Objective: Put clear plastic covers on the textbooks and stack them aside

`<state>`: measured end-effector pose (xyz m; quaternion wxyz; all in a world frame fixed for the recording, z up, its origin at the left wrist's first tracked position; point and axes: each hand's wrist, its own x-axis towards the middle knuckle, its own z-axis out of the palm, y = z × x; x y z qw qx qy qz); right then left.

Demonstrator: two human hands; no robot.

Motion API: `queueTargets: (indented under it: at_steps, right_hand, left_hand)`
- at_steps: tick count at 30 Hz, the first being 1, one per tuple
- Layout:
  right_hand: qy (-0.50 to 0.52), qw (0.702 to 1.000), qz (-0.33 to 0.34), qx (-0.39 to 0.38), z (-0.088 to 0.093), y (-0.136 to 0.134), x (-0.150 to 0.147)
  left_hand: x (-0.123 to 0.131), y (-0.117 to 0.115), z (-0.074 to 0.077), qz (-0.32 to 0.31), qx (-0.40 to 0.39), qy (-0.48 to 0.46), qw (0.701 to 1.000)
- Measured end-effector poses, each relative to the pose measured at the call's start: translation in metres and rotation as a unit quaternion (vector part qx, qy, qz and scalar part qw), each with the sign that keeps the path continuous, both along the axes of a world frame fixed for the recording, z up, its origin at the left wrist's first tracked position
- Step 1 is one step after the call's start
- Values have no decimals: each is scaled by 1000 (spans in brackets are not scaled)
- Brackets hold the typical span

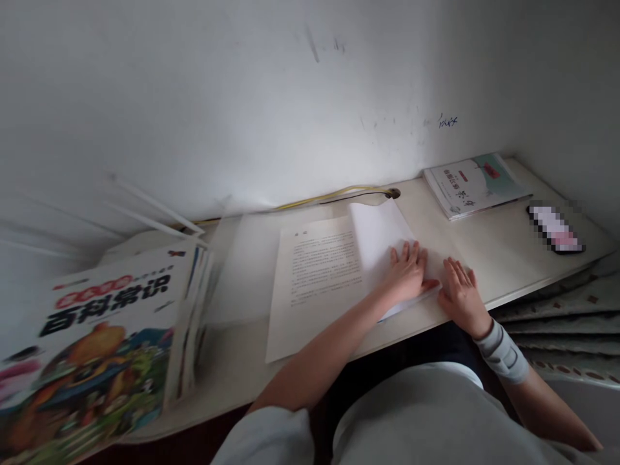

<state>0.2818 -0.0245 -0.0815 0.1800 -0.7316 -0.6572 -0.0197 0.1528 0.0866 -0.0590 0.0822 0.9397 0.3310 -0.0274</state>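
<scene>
A printed white sheet of paper (pixel 314 278) lies on the white desk (pixel 504 252), its right part folded over into a blank flap (pixel 378 239). My left hand (pixel 407 274) lies flat on the flap's lower right corner, fingers stretched out. Just to its right, my right hand (pixel 460 294) rests flat on the desk beside the paper's edge, fingers spread, with a grey band on the wrist. Neither hand holds anything.
A stack of colourful children's books (pixel 101 349) fills the desk's left end. A thin workbook (pixel 475 184) lies at the back right, a dark phone (pixel 555 229) near the right edge. A yellow cable (pixel 320 197) runs along the wall into a desk hole. Patterned bedding (pixel 562 310) lies right.
</scene>
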Motion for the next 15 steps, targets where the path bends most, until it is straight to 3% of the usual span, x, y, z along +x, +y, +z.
queueTargets:
  at_steps: [8, 15]
  right_hand:
    - [107, 992, 43, 49, -2, -9, 10]
    - [179, 981, 54, 58, -7, -13, 27]
  left_hand:
    - [9, -4, 8, 9, -22, 17, 1000]
    - [9, 4, 19, -6, -142, -24, 990]
